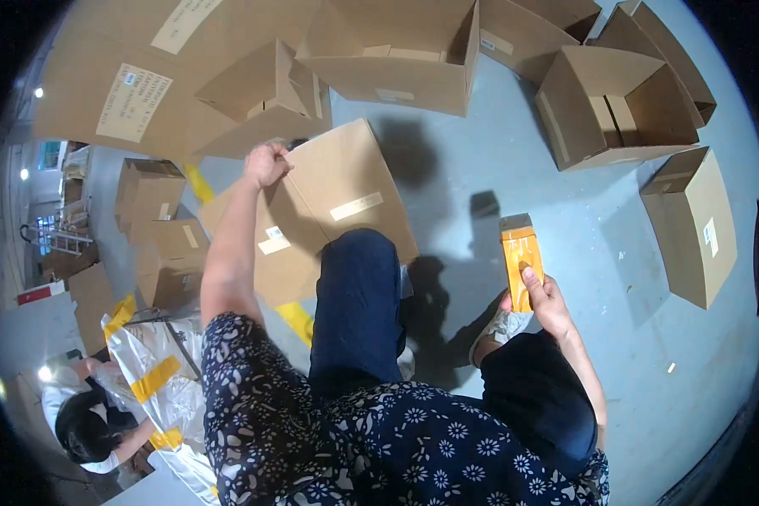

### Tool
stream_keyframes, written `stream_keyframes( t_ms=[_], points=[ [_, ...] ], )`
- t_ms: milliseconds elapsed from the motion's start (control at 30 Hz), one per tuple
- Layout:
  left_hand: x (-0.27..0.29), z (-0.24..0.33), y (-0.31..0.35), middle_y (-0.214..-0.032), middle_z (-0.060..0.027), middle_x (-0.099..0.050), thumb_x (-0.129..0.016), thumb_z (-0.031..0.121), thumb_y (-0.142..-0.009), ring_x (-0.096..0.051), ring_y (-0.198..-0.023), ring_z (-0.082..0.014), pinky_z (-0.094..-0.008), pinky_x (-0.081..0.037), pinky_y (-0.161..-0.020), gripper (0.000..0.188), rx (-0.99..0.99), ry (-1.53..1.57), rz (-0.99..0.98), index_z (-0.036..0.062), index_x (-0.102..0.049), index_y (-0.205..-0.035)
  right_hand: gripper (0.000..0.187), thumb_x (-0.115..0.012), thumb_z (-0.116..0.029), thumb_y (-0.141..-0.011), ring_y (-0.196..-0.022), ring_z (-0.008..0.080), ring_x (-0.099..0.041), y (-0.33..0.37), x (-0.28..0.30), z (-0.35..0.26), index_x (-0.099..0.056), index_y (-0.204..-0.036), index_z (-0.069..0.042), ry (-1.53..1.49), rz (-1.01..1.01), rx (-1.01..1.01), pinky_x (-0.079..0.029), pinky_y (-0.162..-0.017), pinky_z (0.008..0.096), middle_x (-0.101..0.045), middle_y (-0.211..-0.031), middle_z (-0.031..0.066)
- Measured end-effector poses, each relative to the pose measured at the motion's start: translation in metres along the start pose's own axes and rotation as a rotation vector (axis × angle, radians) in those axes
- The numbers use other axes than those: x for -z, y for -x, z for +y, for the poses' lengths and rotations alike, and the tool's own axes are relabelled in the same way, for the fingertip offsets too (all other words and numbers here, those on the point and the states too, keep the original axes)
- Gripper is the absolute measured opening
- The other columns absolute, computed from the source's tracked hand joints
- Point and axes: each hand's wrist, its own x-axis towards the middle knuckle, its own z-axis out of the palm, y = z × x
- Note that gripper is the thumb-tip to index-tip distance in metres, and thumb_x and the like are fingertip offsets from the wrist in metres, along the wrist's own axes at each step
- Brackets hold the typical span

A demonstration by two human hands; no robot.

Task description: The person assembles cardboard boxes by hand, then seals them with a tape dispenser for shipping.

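Observation:
My left hand (267,164) is closed on the upper edge of a cardboard box (312,190), which seems to lie folded flat and tilted in front of me. My leg in dark trousers covers the box's lower part. Two pale labels (356,206) are stuck on its face. Off to the right, my right hand (546,305) grips an orange, block-shaped thing (521,253) with a dark grey end that points away from me. My thumb lies on its orange side; its exact kind is not clear. It is held apart from the box.
Open cardboard boxes stand along the far side (388,72) and at the right (620,110). Another box (691,228) stands farther right on the grey-blue floor (582,363). Large cardboard (135,67) fills the upper left. A white sack with yellow tape (164,379) and another person (93,413) are lower left.

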Motion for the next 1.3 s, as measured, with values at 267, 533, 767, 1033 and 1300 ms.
stream_keyframes(
  t_ms=[267, 533, 767, 1033, 1300],
  points=[
    [0.095, 0.141, 0.092, -0.076, -0.0084, -0.063, -0.066, 0.019, -0.079, -0.060, -0.076, -0.0275, -0.0405, -0.043, -0.073, 0.013, -0.519, 0.120, 0.310, 0.0096, -0.060, -0.087, 0.050, -0.044, -0.049, -0.095, -0.069, 0.0164, -0.063, 0.025, 0.016, -0.021, -0.053, -0.104, 0.000, -0.170, 0.192, 0.116, -0.053, -0.066, 0.0282, -0.065, -0.078, 0.0102],
    [0.013, 0.321, 0.167, -0.121, -0.0296, -0.048, -0.063, 0.022, -0.074, -0.042, -0.116, -0.0464, -0.0673, -0.020, -0.101, 0.017, -0.941, -0.062, 0.318, 0.0073, -0.061, -0.082, 0.060, -0.052, -0.053, -0.090, -0.093, 0.0196, -0.060, 0.021, 0.004, -0.034, -0.045, -0.121, -0.002, -0.426, 0.418, 0.496, -0.046, -0.087, 0.0327, -0.062, -0.101, 0.0121],
    [-0.015, 0.380, 0.220, -0.134, -0.0252, -0.044, -0.055, 0.036, -0.085, -0.019, -0.136, -0.0488, -0.0707, -0.001, -0.104, 0.033, -1.212, -0.140, 0.232, 0.0042, -0.059, -0.091, 0.051, -0.069, -0.026, -0.084, -0.105, 0.0160, -0.051, 0.029, 0.020, -0.048, -0.048, -0.120, 0.003, -0.090, 1.014, 0.418, -0.038, -0.095, 0.0305, -0.055, -0.113, 0.0077],
    [0.046, 0.247, 0.181, -0.129, -0.0228, -0.044, -0.072, 0.023, -0.072, -0.044, -0.116, -0.0408, -0.0477, -0.038, -0.092, 0.051, -0.666, -0.006, 0.592, 0.0067, -0.053, -0.116, 0.037, -0.061, -0.005, -0.084, -0.098, 0.0147, -0.057, 0.072, 0.052, -0.045, -0.050, -0.119, 0.001, -0.015, 1.051, 0.603, -0.044, -0.088, 0.0291, -0.062, -0.108, 0.0076],
    [0.063, 0.244, 0.164, -0.079, -0.0302, -0.056, -0.058, 0.022, -0.085, -0.057, -0.079, -0.0436, -0.0463, -0.045, -0.067, 0.026, -0.382, 0.268, -0.122, -0.0018, -0.055, -0.096, 0.042, -0.063, -0.004, -0.079, -0.094, 0.0233, -0.058, 0.114, 0.054, -0.076, -0.046, -0.118, -0.001, 0.486, 1.231, 0.301, -0.045, -0.084, 0.0352, -0.060, -0.103, 0.0126]
  ],
)
